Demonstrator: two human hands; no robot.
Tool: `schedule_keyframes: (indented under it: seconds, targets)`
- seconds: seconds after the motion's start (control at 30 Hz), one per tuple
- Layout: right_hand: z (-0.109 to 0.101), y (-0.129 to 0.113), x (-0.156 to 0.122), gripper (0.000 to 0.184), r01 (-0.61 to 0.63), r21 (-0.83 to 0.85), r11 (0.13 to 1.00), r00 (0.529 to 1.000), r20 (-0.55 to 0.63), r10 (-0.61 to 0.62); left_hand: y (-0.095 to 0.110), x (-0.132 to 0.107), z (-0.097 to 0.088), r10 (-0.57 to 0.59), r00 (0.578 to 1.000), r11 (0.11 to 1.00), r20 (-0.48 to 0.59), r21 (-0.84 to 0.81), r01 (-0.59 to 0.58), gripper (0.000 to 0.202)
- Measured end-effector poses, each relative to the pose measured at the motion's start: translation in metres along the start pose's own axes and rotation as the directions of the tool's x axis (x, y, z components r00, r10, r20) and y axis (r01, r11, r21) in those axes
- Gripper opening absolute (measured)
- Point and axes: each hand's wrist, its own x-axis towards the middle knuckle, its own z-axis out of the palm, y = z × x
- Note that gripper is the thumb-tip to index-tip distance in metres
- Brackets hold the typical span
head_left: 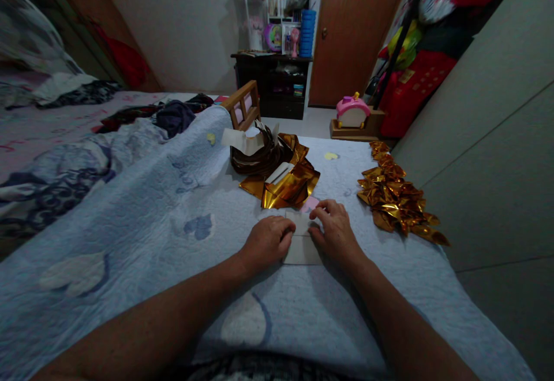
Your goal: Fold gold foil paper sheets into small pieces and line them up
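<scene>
A pale, off-white sheet of paper (302,251) with a crease across it lies flat on the bed in front of me. My left hand (269,238) is closed at its left side, thumb and fingertips on the edge. At the opposite edge, my right hand (333,228) has its fingers curled, thumb and forefinger at the paper. Just beyond my hands are loose gold foil sheets (289,189) and a curved stack of dark-edged papers (257,159). To the right lies a pile of folded gold foil pieces (396,202).
The bed has a light blue quilt (173,265) with heart patterns. A wooden headboard piece (246,107) stands behind the paper stack. Bunched clothes (173,116) lie to the left, a pink toy (352,111) sits past the far edge, and a pale cabinet (485,138) borders the right.
</scene>
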Motion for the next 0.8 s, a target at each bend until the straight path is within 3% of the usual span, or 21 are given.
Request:
schedule_keyframes:
  seconds: [0.17, 0.3, 0.4, 0.5, 0.67, 0.8]
  targets:
    - [-0.015, -0.006, -0.004, 0.003, 0.131, 0.063, 0.989, 0.961, 0.236, -0.142, -0.001, -0.002, 0.0, 0.036, 0.999, 0.998, -0.009, 0.052, -0.035, 0.018]
    - [-0.022, -0.01, -0.007, 0.026, 0.154, 0.065, 0.986, 0.919, 0.358, -0.167, -0.002, -0.004, -0.001, 0.101, 0.993, 0.991, -0.067, 0.099, -0.094, 0.016]
    - [-0.025, -0.012, -0.009, 0.04, 0.163, 0.039, 0.986, 0.902, 0.399, -0.165, -0.004, -0.002, 0.0, 0.224, 0.973, 0.974, -0.062, 0.053, -0.221, 0.016]
    - [-0.027, -0.013, -0.01, 0.039, 0.171, 0.023, 0.985, 0.895, 0.414, -0.165, -0.006, 0.001, 0.003, 0.319, 0.948, 0.948, 0.0, -0.014, -0.319, 0.018]
    - [-0.028, -0.013, -0.011, 0.031, 0.168, 0.022, 0.985, 0.886, 0.436, -0.161, -0.007, 0.002, 0.003, 0.343, 0.938, 0.939, 0.051, -0.045, -0.341, 0.023]
    - [-0.031, -0.014, -0.014, 0.04, 0.16, 0.04, 0.986, 0.871, 0.465, -0.161, -0.006, 0.001, -0.001, 0.354, 0.933, 0.935, 0.061, -0.058, -0.351, 0.019]
